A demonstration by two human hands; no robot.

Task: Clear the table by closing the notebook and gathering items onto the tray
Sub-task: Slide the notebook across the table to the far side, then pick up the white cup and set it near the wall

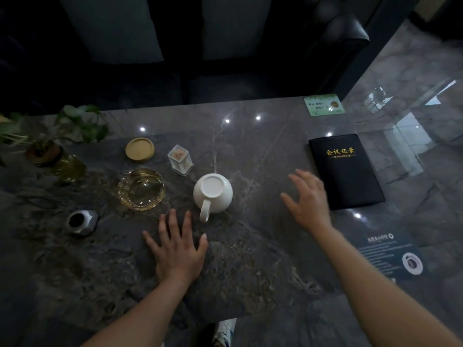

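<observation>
Notebook [347,171] lies closed, cover up, at right of surface [250,271], so closing step looks done. Right hand [310,201] hovers just beside it, grip spread, holding nothing (somewhat blurred). Left hand [178,251] flat on surface, grip spread, near upturned cup [213,192]. Tray not plainly visible. Next, likely: gathering, which calls for locating tray first.
</observation>
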